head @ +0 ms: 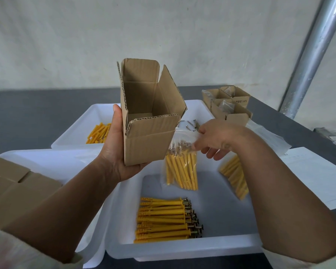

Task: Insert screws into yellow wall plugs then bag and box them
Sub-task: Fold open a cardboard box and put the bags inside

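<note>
My left hand [114,150] grips a small open cardboard box [147,121] held up above the trays, its flaps spread and its inside bare. My right hand [215,140] pinches the top of a clear bag [182,167] filled with yellow wall plugs with screws in them; the bag hangs just right of the box. Below, in the near white tray [182,249], lies a row of assembled plugs with screws [163,220]. A second filled bag [235,177] lies at the tray's right, partly behind my right forearm.
The far white tray [76,133] holds loose yellow plugs [99,133] at the left and a few screws [190,124]. Filled cardboard boxes [229,105] stand at the back right. Flat cardboard boxes [14,185] lie at the left, paper sheets [318,177] and bags at the right.
</note>
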Demonstrator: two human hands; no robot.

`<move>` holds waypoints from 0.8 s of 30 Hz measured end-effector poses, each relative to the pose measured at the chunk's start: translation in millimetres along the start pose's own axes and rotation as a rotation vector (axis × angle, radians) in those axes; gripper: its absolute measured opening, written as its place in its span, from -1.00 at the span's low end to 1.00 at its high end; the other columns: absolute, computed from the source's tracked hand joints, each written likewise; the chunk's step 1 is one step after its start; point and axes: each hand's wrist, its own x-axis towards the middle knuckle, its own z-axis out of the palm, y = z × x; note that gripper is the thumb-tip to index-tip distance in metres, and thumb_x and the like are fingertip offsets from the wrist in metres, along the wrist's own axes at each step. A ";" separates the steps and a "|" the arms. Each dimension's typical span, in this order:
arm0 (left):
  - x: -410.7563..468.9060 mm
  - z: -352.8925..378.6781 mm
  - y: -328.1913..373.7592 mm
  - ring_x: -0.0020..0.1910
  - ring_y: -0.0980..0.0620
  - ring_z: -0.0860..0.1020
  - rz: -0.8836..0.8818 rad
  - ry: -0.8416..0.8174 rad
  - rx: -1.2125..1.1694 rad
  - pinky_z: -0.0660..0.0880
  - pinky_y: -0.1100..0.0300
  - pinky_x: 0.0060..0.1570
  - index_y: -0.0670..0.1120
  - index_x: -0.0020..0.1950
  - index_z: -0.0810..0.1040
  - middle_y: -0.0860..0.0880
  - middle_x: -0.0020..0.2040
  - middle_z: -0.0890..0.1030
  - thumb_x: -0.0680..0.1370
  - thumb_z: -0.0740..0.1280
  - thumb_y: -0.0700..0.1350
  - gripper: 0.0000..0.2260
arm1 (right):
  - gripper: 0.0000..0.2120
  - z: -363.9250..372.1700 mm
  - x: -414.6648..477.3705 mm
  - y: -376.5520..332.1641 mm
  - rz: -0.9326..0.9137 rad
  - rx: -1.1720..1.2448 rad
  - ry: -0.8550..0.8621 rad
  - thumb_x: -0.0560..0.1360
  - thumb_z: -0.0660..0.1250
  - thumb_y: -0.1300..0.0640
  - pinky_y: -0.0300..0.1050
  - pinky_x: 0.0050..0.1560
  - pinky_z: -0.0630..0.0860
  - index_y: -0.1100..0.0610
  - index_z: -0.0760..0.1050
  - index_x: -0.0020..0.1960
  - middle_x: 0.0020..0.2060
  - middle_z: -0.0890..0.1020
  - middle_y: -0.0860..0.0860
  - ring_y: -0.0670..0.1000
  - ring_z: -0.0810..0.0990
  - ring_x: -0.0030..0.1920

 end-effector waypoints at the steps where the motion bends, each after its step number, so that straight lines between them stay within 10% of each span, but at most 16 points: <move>1: 0.0 -0.4 -0.1 0.07 -0.19 0.64 0.000 0.004 -0.002 0.59 -0.05 0.02 -0.07 0.19 0.65 -0.17 0.19 0.64 0.51 0.05 0.46 -0.29 | -0.76 1.1 2.4 1.0 -0.009 0.030 0.013 0.53 0.42 0.10 -0.04 -0.11 0.66 0.21 0.52 0.11 -0.09 0.66 0.13 0.05 0.67 -0.15; 11: -1.4 7.6 1.5 0.07 -0.15 0.63 -0.008 0.020 0.023 0.56 -0.07 0.06 0.03 0.37 0.52 -0.12 0.26 0.60 0.41 0.14 0.53 -0.24 | -0.89 -3.9 2.2 -10.0 -0.087 0.492 0.075 0.57 0.25 0.18 -0.14 -0.36 0.56 0.15 0.52 -0.08 -0.19 0.64 0.11 0.07 0.62 -0.26; 24: 4.2 11.4 -2.1 0.06 -0.12 0.61 -0.104 0.060 0.125 0.55 -0.04 0.00 0.09 0.30 0.58 -0.10 0.33 0.56 0.36 0.20 0.53 -0.28 | -0.76 -33.6 -5.9 -10.4 -0.090 0.834 0.647 0.47 0.20 0.14 -0.19 -0.53 0.33 0.12 0.40 -0.37 -0.67 0.44 -0.06 -0.01 0.40 -0.70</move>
